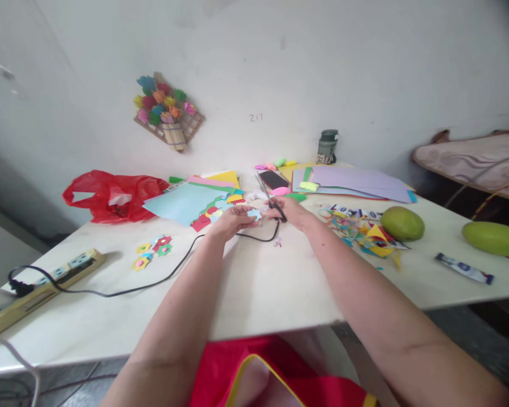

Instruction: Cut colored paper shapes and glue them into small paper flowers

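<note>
Already four finished paper flowers (152, 252) lie in a small cluster well to the left of the scissors (270, 199), flat on the white table (254, 288), so part of the cutting looks done. The right hand (289, 212) is closed through the black handles of the scissors, whose blades point up and away toward the wall and stand slightly parted. Just left of the scissors, the left hand (231, 219) pinches a small light-blue paper piece (254, 213) between thumb and fingers, holding it at the root of the blades; whether the blades touch it I cannot tell. That piece seems to be mid-cut, its edge already notched.

Behind and left of the scissors sits a pile of cut coloured shapes (220, 208) on a large light-blue sheet (182, 202), and directly behind them a dark phone (273, 179). Right of the scissors lies a heap of paper scraps (360, 226), which suggests a good deal of trimming is behind this piece. Further right and behind the scissors, a stack of uncut coloured sheets (356, 182) remains, so plenty of stock is left.

A black cable (161, 280) runs from just under the scissors leftward to a power strip (46, 282). Two green mangoes (402, 223) rest far right of the scissors, with a glue tube (464, 268) near them.
</note>
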`<state>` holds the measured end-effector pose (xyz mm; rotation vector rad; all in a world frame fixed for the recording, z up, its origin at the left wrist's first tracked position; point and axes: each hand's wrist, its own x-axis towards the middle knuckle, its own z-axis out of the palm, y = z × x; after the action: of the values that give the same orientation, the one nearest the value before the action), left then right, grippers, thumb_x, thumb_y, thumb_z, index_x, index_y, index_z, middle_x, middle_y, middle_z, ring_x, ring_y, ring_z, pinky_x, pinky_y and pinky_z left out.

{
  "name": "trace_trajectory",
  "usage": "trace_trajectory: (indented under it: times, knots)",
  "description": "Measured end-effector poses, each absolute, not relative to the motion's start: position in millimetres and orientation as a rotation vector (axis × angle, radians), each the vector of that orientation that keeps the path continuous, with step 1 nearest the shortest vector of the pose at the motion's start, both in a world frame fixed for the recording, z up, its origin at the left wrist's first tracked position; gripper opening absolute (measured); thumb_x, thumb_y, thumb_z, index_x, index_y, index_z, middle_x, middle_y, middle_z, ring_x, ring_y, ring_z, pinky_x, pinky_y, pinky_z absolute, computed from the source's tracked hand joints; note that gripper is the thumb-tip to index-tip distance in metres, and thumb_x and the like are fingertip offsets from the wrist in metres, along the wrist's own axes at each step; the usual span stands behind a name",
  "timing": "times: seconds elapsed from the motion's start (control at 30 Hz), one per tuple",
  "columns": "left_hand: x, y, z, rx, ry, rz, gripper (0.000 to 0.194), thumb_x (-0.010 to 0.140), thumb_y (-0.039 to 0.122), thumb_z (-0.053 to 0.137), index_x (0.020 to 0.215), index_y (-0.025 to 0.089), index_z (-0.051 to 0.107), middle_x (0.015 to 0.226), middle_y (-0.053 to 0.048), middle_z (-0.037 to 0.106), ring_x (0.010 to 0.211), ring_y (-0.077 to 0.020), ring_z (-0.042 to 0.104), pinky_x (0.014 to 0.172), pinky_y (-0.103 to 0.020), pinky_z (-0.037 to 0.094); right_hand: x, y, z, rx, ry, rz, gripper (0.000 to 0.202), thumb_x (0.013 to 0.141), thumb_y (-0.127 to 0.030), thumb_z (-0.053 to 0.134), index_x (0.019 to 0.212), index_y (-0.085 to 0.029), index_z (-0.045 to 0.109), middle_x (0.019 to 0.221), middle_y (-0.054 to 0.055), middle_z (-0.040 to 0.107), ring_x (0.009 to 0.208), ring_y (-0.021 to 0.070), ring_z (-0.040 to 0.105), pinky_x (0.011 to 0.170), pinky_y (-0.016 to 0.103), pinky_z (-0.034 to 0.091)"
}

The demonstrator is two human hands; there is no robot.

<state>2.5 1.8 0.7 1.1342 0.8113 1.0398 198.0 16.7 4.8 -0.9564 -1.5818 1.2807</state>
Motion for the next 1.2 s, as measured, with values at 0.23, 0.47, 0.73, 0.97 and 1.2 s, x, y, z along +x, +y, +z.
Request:
trace_trajectory:
  times: [0.23,0.47,0.73,0.97,1.2]
  knots:
    - [7.1,-3.1,3.8,1.176,0.835,0.975,0.037,0.056,0.005,0.074,0.089,0.011,0.059,0.054,0.006,0.054,0.061,-0.0121,0.064,0.074,-0.028,0.053,188.5,4.9,12.2,-0.956,-1.512,1.29,0.039,0.048,-0.018,0.076,0.082,-0.015,0.057,0.055,-0.005,0.056,0.047,0.0076,0.051,0.047,0.02,0.04]
    - [8.3,-0.9,0.2,1.206,0.821,0.952,0.039,0.053,0.004,0.074,0.088,0.011,0.059,0.077,-0.003,0.066,0.07,-0.0133,0.065,0.077,-0.029,0.05,186.7,7.1,12.1,-1.013,-1.498,1.196,0.03,0.053,-0.011,0.068,0.081,-0.015,0.056,0.05,-0.006,0.052,0.044,0.0078,0.049,0.043,0.019,0.038]
    - [8.4,1.2,-2.8,1.205,0.827,0.981,0.029,0.054,0.005,0.073,0.078,0.011,0.058,0.063,0.001,0.062,0.064,-0.0106,0.063,0.081,-0.03,0.048,188.4,15.2,6.3,-1.009,-1.501,1.175,0.03,0.056,-0.012,0.071,0.081,-0.016,0.056,0.052,-0.004,0.055,0.043,0.0074,0.05,0.041,0.018,0.038]
    - [8.7,-1.9,0.4,1.163,0.829,0.977,0.033,0.054,0.004,0.074,0.082,0.011,0.057,0.069,-0.002,0.065,0.066,-0.0132,0.064,0.078,-0.031,0.05,193.0,11.2,11.5,-1.017,-1.474,1.257,0.036,0.059,-0.026,0.075,0.085,-0.017,0.052,0.06,0.001,0.063,0.044,0.0096,0.054,0.035,0.017,0.034]
    - [11.0,-5.3,5.0,1.165,0.917,0.964,0.037,0.054,0.004,0.073,0.086,0.011,0.056,0.072,-0.005,0.067,0.063,-0.0137,0.064,0.071,-0.028,0.051,193.0,16.1,6.1,-0.959,-1.493,1.274,0.039,0.055,-0.022,0.077,0.085,-0.016,0.053,0.054,-0.003,0.058,0.041,0.0071,0.052,0.037,0.016,0.035]
